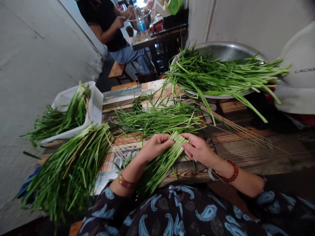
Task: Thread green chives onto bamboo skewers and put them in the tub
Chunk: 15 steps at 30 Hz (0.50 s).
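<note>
A flat row of garlic chives (165, 160) lies between my hands, pale stem ends up and green leaves trailing toward my lap. My left hand (159, 144) pinches the row's left edge near the stem ends. On the opposite edge, my right hand (197, 147) is closed with thumb and fingers on the stems. A thin stick seems to pass beneath the right wrist; its tip is hidden. Just beyond my hands, loose chives (162, 118) are spread on the wooden table (246, 157). Several long bamboo skewers (236, 126) lie to the right.
Skewered chives (71, 173) hang over the table's left edge. Behind them a white plastic bin (97, 101) holds more. A large metal basin (228, 50) heaped with chives stands at the back right, near a white chair (299, 72). Another person (108, 29) sits at a farther table.
</note>
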{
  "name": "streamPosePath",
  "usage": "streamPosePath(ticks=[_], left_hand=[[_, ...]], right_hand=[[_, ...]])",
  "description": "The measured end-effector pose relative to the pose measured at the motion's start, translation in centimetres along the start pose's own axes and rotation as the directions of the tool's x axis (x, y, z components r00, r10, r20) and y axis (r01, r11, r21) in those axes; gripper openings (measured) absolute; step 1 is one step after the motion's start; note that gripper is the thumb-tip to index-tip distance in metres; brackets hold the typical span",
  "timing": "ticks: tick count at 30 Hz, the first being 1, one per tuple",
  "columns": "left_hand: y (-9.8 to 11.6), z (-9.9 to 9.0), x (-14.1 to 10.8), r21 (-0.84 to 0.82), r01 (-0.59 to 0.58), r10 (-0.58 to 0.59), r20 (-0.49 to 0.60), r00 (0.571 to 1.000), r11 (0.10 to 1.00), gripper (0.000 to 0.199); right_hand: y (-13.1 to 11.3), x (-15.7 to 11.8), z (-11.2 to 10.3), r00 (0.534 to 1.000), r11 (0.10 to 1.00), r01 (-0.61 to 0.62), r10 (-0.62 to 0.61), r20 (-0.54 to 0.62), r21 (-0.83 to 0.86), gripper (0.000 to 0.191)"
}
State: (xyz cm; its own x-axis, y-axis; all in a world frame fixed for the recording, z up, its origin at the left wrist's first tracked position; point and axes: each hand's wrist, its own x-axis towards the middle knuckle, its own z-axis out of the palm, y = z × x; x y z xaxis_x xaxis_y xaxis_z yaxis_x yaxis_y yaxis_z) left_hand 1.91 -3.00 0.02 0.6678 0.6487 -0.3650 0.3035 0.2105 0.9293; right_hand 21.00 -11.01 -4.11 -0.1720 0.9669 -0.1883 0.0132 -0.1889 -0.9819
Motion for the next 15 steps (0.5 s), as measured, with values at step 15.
streamPosePath(ticks=[15], left_hand=[[-0.4, 0.8, 1.1, -0.136, 0.029, -0.021, 0.06, 0.998, 0.99, 0.047]], right_hand=[[0.5, -0.2, -0.3, 0.99, 0.978, 0.136, -0.14, -0.013, -0.156, 0.056]])
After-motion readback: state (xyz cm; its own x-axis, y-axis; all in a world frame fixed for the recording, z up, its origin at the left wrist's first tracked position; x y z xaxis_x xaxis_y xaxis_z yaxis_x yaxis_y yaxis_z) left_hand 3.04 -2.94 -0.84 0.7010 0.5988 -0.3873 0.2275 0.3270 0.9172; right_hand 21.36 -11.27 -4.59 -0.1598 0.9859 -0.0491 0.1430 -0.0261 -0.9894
